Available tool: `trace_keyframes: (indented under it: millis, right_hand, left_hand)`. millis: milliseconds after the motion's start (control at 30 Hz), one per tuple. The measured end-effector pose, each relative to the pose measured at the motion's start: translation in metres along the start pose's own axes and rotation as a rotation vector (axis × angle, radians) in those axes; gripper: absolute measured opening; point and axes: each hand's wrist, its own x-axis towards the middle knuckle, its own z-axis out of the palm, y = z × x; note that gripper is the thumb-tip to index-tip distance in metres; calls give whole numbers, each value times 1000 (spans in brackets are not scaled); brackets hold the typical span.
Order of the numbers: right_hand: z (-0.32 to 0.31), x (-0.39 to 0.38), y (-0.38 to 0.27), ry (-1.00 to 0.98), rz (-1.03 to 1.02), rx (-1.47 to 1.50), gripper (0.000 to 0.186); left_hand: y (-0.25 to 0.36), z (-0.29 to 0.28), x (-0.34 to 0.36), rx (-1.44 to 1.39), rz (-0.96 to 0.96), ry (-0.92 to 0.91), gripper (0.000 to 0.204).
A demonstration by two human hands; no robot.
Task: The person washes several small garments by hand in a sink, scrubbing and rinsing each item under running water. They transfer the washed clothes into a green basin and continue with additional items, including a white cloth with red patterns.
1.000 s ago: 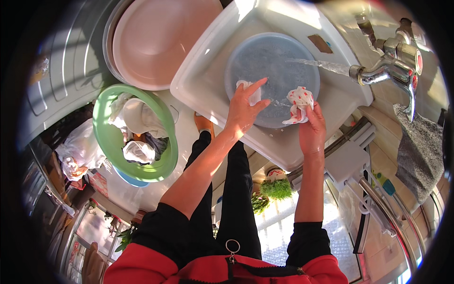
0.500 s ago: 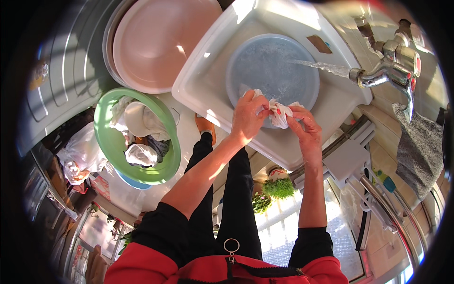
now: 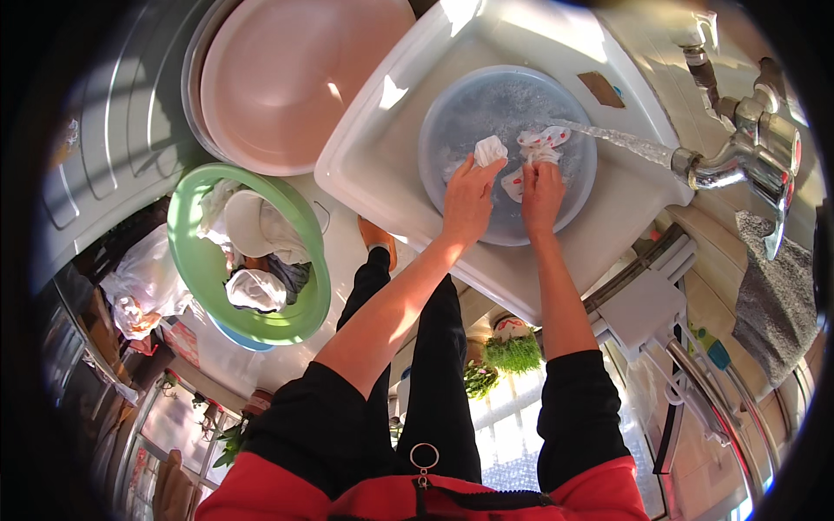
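Note:
In the head view, a light blue basin (image 3: 460,113) of water sits in the white sink (image 3: 365,165). My left hand (image 3: 469,200) is closed on a plain white cloth (image 3: 491,149) over the basin. Just right of it, my right hand (image 3: 540,200) grips a white cloth with red spots (image 3: 543,139), which lies bunched in the water. A stream of water runs from the chrome tap (image 3: 738,165) into the basin beside the spotted cloth.
A green tub (image 3: 308,304) of laundry stands at lower left, by a plastic bag (image 3: 139,286). Large pink basins (image 3: 287,87) lie upper left. A grey towel (image 3: 769,304) hangs below the tap. Potted plants (image 3: 508,352) stand below the sink.
Both hands have moved forward into the basin. The spotted cloth, earlier held up near the basin's front edge, is now down in the water under the stream. The two cloths are farther back.

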Motion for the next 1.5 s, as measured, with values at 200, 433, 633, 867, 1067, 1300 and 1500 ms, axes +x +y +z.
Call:
trace_keyframes:
  millis: [200,433,633,867,1067,1300,1500]
  right_hand:
    - [55,2,48,-400,-253,-328,18]
    - [0,-2,3,-172,348,659,21]
    - [-97,-44,-35,-71,537,1305,20]
    - [-163,-81,-69,-349,256,1005,34]
    - [-183,-91,-46,-120,95,700,10]
    - [-204,-115,-64,244,18,658,34]
    - [-227,-112,-75,319,-111,505,43]
  left_hand:
    - [-62,41,33,689,-80,-377,27]
    - [13,10,16,8,-65,133,25]
    - [101,-36,-43,-327,10,16,49]
    - [148,-50,-64,-381,273,-135,59]
    - [160,-57,-79,-233,375,-180,71]
    - [162,-61,-81,-87,316,2,78]
    - [165,-57,-91,-265,301,-9,35]
